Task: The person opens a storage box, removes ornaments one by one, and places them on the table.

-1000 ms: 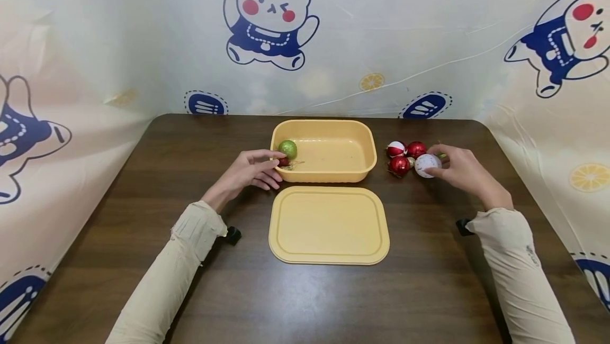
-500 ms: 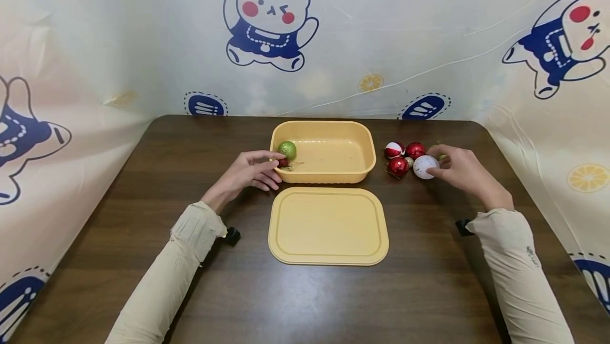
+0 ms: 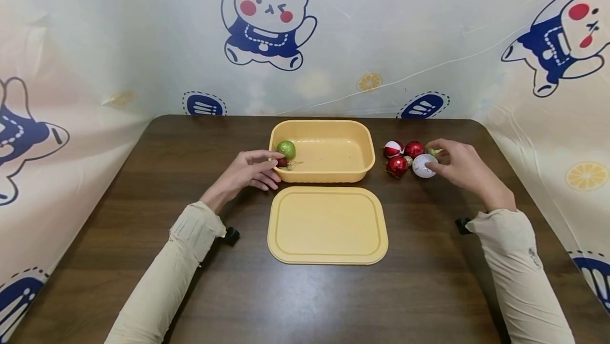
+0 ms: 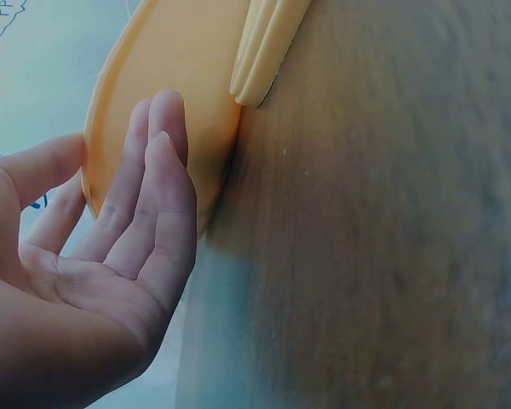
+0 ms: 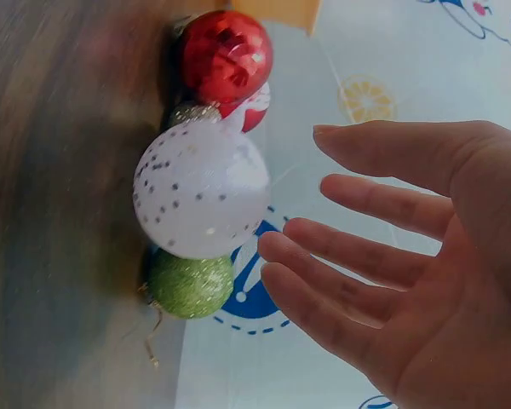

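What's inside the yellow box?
A green ball and a dark red ornament lie in the left end of the yellow box, with gold string beside them. The left hand partly covers the ornament; anything low behind the near wall is hidden.

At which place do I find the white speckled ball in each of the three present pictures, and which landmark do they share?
Head: right of centre, just left of the right hand.
Left wrist: the white speckled ball is not in this picture.
Right wrist: left of centre, between the shiny red ball above and the green ball below.
Shared landmark: the patterned cloth, visible in all three.
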### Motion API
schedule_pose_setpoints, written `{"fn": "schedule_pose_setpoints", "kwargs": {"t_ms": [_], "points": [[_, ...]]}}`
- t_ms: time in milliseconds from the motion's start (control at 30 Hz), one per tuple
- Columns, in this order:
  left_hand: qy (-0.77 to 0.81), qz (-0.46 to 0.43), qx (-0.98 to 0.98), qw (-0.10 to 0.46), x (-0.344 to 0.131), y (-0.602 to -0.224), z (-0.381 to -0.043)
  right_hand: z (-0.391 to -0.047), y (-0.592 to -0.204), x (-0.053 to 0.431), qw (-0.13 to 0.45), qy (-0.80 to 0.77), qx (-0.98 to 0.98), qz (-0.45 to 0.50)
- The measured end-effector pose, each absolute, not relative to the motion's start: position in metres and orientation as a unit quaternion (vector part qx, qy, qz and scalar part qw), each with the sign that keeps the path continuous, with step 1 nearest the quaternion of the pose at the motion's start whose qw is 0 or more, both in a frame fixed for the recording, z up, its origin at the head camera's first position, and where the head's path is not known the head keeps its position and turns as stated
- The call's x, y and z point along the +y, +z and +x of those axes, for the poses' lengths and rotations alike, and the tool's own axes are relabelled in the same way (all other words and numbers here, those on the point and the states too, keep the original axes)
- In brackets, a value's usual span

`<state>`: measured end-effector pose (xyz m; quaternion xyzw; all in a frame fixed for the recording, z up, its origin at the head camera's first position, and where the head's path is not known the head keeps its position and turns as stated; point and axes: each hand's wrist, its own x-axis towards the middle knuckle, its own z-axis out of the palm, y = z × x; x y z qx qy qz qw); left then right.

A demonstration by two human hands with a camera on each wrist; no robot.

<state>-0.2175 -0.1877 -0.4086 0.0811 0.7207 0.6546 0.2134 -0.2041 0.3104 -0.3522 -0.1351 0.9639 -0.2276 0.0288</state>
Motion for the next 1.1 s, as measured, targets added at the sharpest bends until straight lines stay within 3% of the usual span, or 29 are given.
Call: {"fn": "schedule_pose_setpoints", "kwargs": {"t_ms": [1100], "points": [[0.659, 0.081, 0.717, 0.214, -0.187, -0.412, -0.219, -0.213, -0.328, 0.234, -0.011, -0.256, 0.947, -0.194]]}}
